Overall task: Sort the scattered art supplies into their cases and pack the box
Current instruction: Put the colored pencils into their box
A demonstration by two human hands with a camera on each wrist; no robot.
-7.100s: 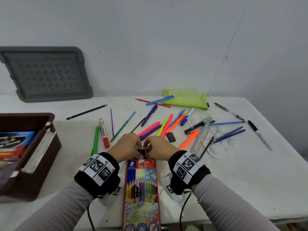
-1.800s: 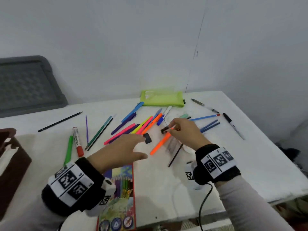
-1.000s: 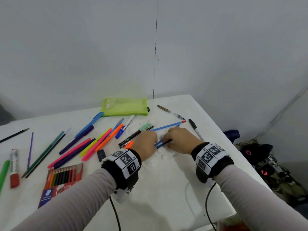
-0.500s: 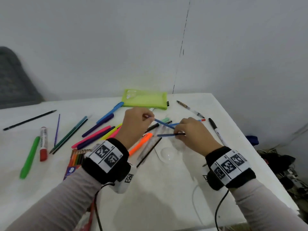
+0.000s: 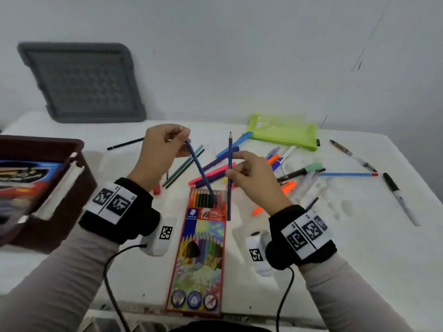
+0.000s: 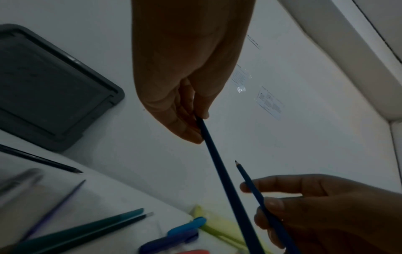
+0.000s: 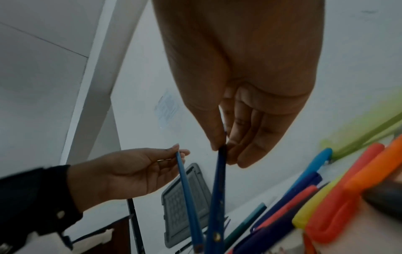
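Observation:
A red coloured-pencil box lies flat at the table's near edge, its far end open with several pencils showing. My left hand pinches the top end of a blue pencil that slants down to the box's open mouth. My right hand pinches a second blue pencil at mid-shaft, upright, tip up, just right of the box's opening. The left wrist view shows the left hand's pinch on its pencil. The right wrist view shows the right hand's thumb and fingers on the darker pencil.
Pens, markers and highlighters lie scattered beyond the box. A green pouch sits at the back, a black marker at the right. A brown box holding supplies stands left. A grey lid leans on the wall.
Both hands lifted their blue pencils from the right side of the table and brought them over the pencil box. The left pencil now angles down to the box's opening.

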